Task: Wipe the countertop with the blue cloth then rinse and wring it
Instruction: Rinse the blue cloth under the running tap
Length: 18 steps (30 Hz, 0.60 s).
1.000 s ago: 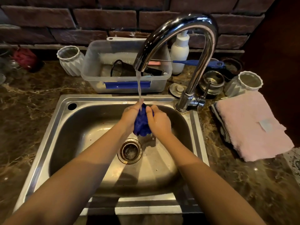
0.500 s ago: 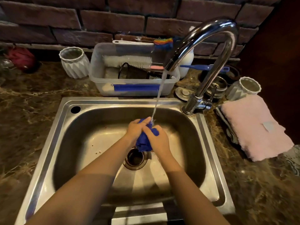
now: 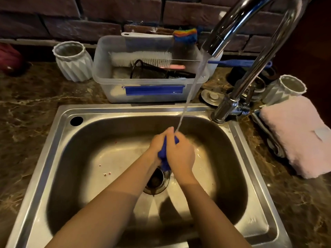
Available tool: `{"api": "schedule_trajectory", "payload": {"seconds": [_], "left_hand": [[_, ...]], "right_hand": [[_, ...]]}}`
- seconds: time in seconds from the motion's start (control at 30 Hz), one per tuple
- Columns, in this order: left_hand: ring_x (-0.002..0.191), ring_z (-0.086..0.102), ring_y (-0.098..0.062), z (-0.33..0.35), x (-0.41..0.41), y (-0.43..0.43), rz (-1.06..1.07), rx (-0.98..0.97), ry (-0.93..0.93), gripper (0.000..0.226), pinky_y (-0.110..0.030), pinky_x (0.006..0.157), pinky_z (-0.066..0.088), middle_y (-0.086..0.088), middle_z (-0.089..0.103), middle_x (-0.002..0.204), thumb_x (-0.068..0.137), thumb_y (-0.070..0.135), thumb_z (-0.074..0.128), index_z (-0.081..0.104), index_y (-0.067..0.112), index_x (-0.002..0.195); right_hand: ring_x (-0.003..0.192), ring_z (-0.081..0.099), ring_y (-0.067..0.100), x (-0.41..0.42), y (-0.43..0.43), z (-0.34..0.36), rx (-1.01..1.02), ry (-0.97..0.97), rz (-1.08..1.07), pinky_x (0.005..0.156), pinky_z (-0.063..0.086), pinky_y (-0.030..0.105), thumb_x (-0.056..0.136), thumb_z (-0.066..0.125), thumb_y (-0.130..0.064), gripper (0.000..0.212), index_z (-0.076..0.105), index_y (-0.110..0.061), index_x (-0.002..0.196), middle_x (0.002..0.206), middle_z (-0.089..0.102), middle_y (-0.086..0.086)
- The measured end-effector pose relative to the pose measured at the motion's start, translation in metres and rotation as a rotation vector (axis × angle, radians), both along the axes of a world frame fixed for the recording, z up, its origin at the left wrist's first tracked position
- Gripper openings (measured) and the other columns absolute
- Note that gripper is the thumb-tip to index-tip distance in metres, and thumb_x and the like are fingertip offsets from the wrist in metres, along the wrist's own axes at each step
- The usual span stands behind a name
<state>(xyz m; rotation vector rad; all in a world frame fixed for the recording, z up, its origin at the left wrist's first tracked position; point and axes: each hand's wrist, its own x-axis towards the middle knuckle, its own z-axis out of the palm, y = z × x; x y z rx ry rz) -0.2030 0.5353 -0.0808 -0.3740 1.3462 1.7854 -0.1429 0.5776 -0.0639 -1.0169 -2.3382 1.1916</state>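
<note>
Rinsing step: left hand (image 3: 157, 145) and right hand (image 3: 180, 154) squeeze the cloth (image 3: 163, 156) under running water (image 3: 189, 93), over the sink (image 3: 125, 111) drain. Next, probably: wring it.

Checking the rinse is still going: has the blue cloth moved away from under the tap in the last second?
No. The blue cloth, gripped by the left hand and right hand, stays under the stream from the tap, above the drain.
</note>
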Motion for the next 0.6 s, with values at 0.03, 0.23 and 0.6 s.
{"api": "schedule_trajectory", "payload": {"seconds": [0.03,0.23,0.6], "left_hand": [[0.056,0.057,-0.013,0.000,0.003,0.005,0.007,0.047,-0.015,0.023,-0.027,0.061,0.046,-0.002,0.057,0.062,0.090,0.032,0.055,0.063,0.014,0.079],[0.070,0.062,-0.015,0.007,0.010,0.011,-0.027,-0.021,0.192,0.026,-0.029,0.070,0.050,-0.001,0.063,0.071,0.091,0.040,0.053,0.064,0.016,0.090],[0.077,0.065,-0.023,0.002,0.030,0.010,0.124,-0.100,0.084,0.029,-0.038,0.078,0.052,-0.008,0.067,0.077,0.090,0.041,0.054,0.063,0.014,0.088]], "right_hand": [[0.063,0.055,0.008,-0.007,0.008,0.002,-0.010,0.004,-0.052,0.056,0.040,0.022,0.097,0.035,-0.044,0.038,0.053,-0.024,0.070,0.063,0.055,-0.007],[0.070,0.059,0.017,-0.017,0.039,-0.014,-0.111,-0.023,-0.137,0.066,0.046,0.033,0.098,0.034,-0.041,0.036,0.053,-0.021,0.075,0.068,0.058,-0.002],[0.071,0.059,0.016,-0.027,0.037,-0.013,-0.154,-0.053,-0.136,0.068,0.047,0.030,0.096,0.040,-0.039,0.040,0.057,-0.019,0.067,0.068,0.060,0.000]]}}
